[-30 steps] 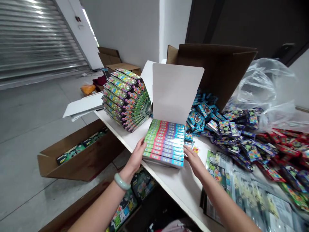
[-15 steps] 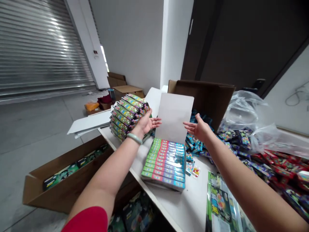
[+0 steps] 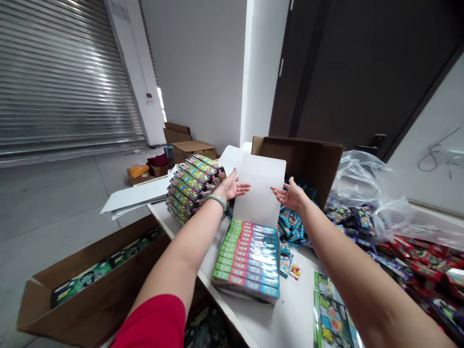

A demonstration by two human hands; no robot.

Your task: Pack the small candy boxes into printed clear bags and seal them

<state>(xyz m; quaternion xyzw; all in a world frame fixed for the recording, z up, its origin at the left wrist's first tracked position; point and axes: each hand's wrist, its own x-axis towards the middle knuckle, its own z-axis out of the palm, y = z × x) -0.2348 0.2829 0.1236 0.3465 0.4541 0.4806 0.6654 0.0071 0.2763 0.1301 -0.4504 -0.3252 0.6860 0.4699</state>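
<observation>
Left hand (image 3: 232,187) and right hand (image 3: 292,195) up and empty — fingers (image 3: 243,186) spread wide, nothing pinched — just in front of an upright white card (image 3: 261,191), above a block of striped boxes (image 3: 246,261) on the white table (image 3: 293,309), a curved fan of boxes (image 3: 194,186) close beside.
</observation>
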